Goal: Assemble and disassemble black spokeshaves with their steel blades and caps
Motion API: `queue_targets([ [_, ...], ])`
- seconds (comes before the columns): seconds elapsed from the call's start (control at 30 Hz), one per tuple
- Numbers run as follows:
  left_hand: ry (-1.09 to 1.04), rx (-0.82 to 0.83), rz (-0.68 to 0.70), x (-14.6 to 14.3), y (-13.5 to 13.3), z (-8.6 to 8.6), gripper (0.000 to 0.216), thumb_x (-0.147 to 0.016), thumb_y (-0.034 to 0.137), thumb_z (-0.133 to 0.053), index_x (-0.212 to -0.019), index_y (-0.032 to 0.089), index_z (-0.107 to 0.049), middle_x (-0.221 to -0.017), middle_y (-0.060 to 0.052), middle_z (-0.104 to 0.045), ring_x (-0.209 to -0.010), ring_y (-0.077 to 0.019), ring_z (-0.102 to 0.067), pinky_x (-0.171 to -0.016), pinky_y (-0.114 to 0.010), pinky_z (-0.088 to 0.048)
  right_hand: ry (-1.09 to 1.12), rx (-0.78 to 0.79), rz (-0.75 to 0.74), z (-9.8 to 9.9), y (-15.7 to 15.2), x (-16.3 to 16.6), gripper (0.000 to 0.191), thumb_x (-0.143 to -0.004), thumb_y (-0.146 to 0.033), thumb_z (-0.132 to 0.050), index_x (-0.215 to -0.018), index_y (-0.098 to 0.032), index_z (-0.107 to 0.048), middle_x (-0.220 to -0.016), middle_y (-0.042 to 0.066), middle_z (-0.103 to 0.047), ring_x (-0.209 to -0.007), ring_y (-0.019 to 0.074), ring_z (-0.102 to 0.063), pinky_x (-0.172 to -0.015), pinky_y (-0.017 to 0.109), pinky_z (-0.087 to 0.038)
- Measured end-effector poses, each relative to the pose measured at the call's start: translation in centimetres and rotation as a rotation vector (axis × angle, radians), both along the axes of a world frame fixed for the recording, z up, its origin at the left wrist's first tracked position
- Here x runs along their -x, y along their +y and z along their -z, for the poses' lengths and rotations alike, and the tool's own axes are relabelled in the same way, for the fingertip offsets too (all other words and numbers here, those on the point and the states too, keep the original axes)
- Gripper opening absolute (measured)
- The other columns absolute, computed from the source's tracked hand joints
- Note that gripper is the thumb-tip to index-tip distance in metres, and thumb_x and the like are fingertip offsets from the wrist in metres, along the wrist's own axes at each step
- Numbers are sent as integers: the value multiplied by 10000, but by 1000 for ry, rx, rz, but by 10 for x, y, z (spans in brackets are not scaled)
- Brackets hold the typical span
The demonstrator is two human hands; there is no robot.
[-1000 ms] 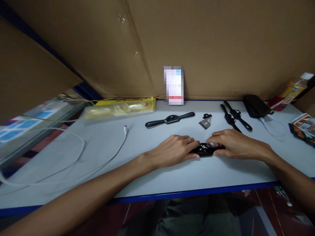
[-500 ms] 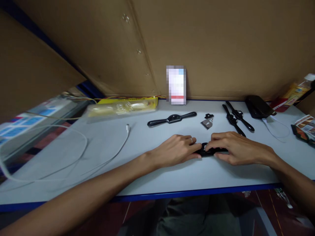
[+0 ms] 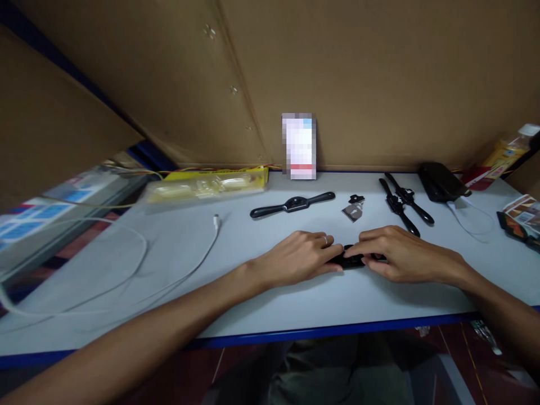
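A black smartwatch (image 3: 351, 260) lies on the pale grey table (image 3: 177, 264) between my two hands, mostly covered by them. My left hand (image 3: 300, 259), with a ring on one finger, is closed over the watch's left strap. Fingers of my right hand (image 3: 399, 254) are pinched on the watch body and right strap. Another black watch (image 3: 292, 205) lies flat a little beyond my left hand. Two more black watches (image 3: 404, 205) lie side by side beyond my right hand. A small black and silver part (image 3: 353, 208) rests between them.
A white cable (image 3: 177, 270) loops across the table's left half. A yellow plastic pack (image 3: 206, 184) and a pixelated card (image 3: 299, 146) stand against the brown cardboard wall. A black case (image 3: 441, 181), a bottle (image 3: 508, 151) and printed packets (image 3: 522, 218) sit at right.
My right fingers have slid left over the watch body, covering more of it. My left hand has stayed in place.
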State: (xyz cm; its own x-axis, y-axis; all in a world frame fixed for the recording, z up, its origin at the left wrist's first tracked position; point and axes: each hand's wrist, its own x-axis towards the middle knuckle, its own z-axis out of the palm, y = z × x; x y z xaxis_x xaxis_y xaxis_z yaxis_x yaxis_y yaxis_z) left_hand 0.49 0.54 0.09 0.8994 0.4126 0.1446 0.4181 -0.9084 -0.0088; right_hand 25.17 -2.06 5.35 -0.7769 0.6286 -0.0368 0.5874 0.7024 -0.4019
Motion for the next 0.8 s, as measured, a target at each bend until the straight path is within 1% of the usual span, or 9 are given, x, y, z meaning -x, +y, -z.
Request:
queue_targets([
  [0.2,2,-10,-9,0,0,-1,519,-1047,557,-255,-995,166,-593,-828,-31,-638,-679,-159,-612,-574,-287,-391,-15,-70,70,3,1,1,311,-892,-116,-472,-1081,-223,-694,-894,45,-702,-774,172,-609,-705,298,-383],
  [0.37,11,-16,-16,-1,0,-2,536,-1043,573,-247,-992,165,-592,-826,-31,-640,-681,-159,-623,-571,-289,-400,-67,-68,97,0,1,1,243,-910,-144,-460,-1013,-194,-674,-868,51,-701,-762,178,-613,-702,303,-380],
  [0.43,10,-7,-20,-1,0,-2,551,-1039,585,-237,-1004,164,-590,-830,-33,-646,-686,-162,-629,-575,-292,-412,-79,-64,93,-2,2,-2,219,-915,-163,-478,-1025,-196,-665,-898,51,-700,-780,182,-617,-713,304,-388],
  [0.53,9,8,-29,-1,1,-1,579,-1031,604,-222,-1057,159,-591,-851,-42,-660,-709,-166,-641,-596,-293,-435,-131,-60,81,-3,4,-7,245,-884,-189,-555,-1111,-205,-645,-993,64,-698,-892,218,-634,-751,315,-401],
  [0.63,18,21,-32,0,1,-1,580,-1031,602,-225,-1125,159,-587,-881,-46,-668,-739,-176,-653,-615,-300,-451,-186,-44,61,-2,6,-10,298,-847,-155,-583,-1131,-217,-649,-1027,68,-693,-945,238,-634,-760,319,-403],
  [0.8,20,36,-33,-1,0,-2,585,-1031,601,-219,-1136,159,-589,-879,-40,-669,-723,-177,-650,-599,-301,-439,-200,-34,47,-3,5,-7,259,-840,-97,-567,-1047,-209,-677,-978,59,-696,-884,217,-639,-728,304,-396],
])
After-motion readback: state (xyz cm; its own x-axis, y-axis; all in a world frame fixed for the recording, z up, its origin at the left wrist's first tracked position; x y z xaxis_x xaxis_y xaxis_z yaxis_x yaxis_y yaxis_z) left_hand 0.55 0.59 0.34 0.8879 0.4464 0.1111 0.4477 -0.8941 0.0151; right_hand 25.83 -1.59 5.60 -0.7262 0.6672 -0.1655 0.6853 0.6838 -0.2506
